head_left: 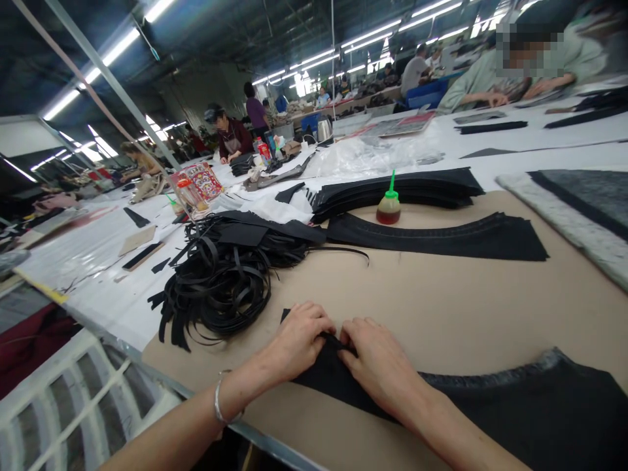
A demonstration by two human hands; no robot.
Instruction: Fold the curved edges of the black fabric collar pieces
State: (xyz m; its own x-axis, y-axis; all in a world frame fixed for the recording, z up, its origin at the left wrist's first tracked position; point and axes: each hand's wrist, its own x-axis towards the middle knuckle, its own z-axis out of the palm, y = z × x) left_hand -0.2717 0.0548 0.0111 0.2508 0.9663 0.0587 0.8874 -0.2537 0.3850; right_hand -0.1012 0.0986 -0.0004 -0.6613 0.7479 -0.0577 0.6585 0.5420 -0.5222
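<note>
At six o'clock on the tan sheet (471, 297), one black curved-edge panel (520, 409), dull-faced, with a greyish band along its concave edge. Position relative to the hands: directly under both, its narrow end emerging at ten o'clock of the left hand (301, 337), its broad end spreading to four o'clock of the right hand (375, 360). Left hand: bent over the upper edge, thumb and fingers pinching it; silver-coloured bangle (218, 399) at the wrist. Right hand: just beside the left, likewise pinching the edge, fingertips partly hidden. Between them, a short length of raised edge.

From the hands, at ten o'clock: heaped bundle of narrow black strips (220, 284), many coiled. At one o'clock: squeeze bottle (388, 212), upright, green spout, reddish-brown liquid; beyond it, a stack of curved black panels (402, 194). Toward two o'clock: further curved black piece (436, 239), lying flat.
</note>
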